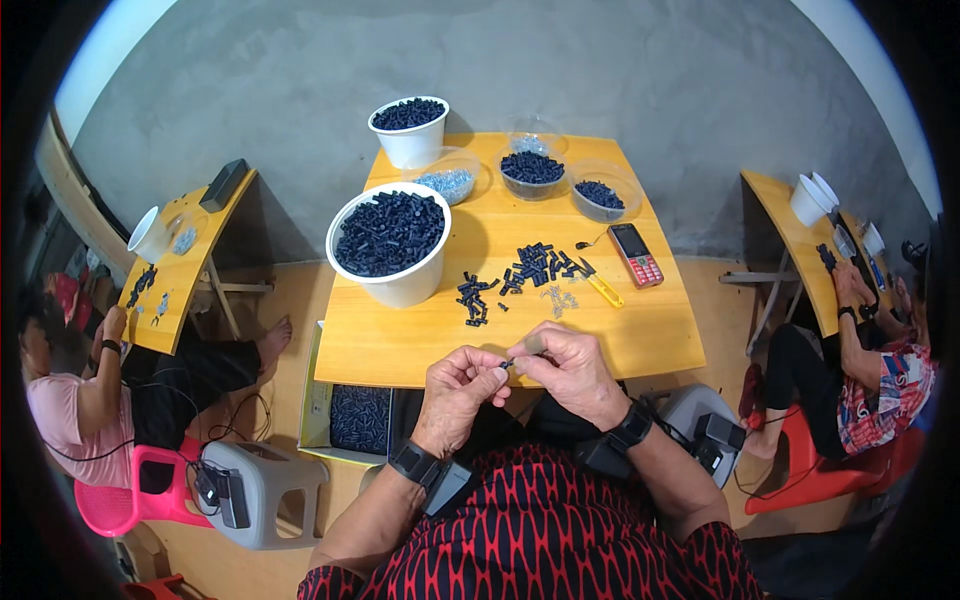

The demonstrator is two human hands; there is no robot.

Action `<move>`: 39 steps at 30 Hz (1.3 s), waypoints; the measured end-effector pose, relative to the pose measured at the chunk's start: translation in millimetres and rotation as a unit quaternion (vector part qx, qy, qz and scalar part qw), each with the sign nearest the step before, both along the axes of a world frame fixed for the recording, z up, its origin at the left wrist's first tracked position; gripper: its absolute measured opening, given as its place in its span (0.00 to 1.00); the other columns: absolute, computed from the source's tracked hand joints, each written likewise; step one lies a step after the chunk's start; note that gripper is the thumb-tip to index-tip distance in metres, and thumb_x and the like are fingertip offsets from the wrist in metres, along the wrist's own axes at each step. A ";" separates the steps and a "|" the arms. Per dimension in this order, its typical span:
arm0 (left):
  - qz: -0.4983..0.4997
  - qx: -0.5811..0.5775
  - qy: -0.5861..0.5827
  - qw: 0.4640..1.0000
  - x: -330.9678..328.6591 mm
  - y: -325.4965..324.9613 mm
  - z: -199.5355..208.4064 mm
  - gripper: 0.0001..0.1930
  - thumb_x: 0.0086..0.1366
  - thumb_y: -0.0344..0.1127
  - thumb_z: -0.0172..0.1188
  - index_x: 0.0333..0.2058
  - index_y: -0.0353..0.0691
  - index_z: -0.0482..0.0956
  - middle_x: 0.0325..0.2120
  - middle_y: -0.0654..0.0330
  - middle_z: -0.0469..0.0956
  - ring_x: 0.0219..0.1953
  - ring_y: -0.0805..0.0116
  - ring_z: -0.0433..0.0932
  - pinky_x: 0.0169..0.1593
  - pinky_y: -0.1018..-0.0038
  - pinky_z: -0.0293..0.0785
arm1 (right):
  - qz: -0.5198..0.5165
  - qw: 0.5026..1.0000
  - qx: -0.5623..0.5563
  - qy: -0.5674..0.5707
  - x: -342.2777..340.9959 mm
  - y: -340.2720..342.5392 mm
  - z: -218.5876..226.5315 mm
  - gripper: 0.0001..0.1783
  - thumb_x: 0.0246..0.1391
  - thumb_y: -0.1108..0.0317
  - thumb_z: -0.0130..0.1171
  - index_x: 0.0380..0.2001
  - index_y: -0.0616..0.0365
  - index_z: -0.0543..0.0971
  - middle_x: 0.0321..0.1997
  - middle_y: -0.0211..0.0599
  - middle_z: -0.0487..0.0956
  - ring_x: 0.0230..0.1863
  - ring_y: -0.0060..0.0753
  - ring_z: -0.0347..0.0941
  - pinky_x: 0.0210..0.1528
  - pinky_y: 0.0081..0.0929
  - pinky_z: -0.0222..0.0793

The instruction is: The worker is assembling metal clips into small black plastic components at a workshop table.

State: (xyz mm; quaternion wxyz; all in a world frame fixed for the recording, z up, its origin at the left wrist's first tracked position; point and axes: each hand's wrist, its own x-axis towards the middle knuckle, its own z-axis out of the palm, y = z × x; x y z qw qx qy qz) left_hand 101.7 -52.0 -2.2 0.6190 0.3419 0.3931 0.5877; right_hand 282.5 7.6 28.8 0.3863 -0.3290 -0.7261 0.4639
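Observation:
Just past the table's near edge my two hands meet at the fingertips. My left hand (462,392) is closed in a pinch on a small black plastic piece (506,364). Against it, my right hand (566,368) is also closed, thumb and fingers pressed together; what it grips is too small to make out. On the table ahead lie a loose pile of short black plastic pieces (535,265), a smaller group of them (472,298) to the left, and several tiny silvery metal parts (560,300). A yellow-handled cutter (604,289) rests beside these.
Two white buckets (398,285) of black pieces stand on the table's left. Clear bowls (602,212) with black or silvery parts are farther back. A red mobile phone (636,256) lies right. Below, a box (318,400) holds black pieces. People sit at side tables (205,250).

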 end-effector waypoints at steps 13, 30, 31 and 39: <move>-0.003 -0.003 -0.010 1.000 3.3 -1.2 1.5 0.05 0.66 0.23 0.63 0.40 0.32 0.78 0.31 0.57 0.82 0.28 0.73 0.81 0.32 0.78 0.80 | 0.016 0.997 -0.049 0.058 0.7 -1.8 -0.2 0.03 0.55 0.83 0.64 0.33 0.70 0.80 0.39 0.40 0.81 0.41 0.26 0.81 0.42 0.23 0.79; -0.007 -0.026 -0.050 0.998 11.9 -4.8 -4.3 0.06 0.67 0.23 0.61 0.41 0.32 0.78 0.33 0.55 0.82 0.29 0.70 0.82 0.33 0.75 0.82 | 0.041 0.996 0.072 -0.036 8.7 -1.2 -7.2 0.03 0.54 0.81 0.62 0.27 0.69 0.78 0.30 0.35 0.76 0.32 0.26 0.76 0.36 0.23 0.73; -0.007 -0.026 -0.049 0.998 10.6 -5.0 -4.8 0.06 0.67 0.23 0.61 0.41 0.32 0.78 0.33 0.55 0.82 0.29 0.70 0.82 0.33 0.75 0.82 | 0.038 0.997 0.064 -0.008 6.3 -1.5 -3.1 0.04 0.53 0.80 0.64 0.30 0.69 0.78 0.30 0.36 0.76 0.32 0.26 0.76 0.35 0.23 0.72; -0.037 -0.076 -0.101 0.991 5.4 -3.3 2.5 0.03 0.69 0.27 0.60 0.39 0.35 0.80 0.34 0.58 0.83 0.33 0.69 0.83 0.36 0.71 0.83 | 0.039 0.978 0.183 -0.094 2.2 -9.2 15.9 0.14 0.46 0.72 0.73 0.29 0.66 0.77 0.29 0.43 0.77 0.31 0.42 0.79 0.33 0.33 0.75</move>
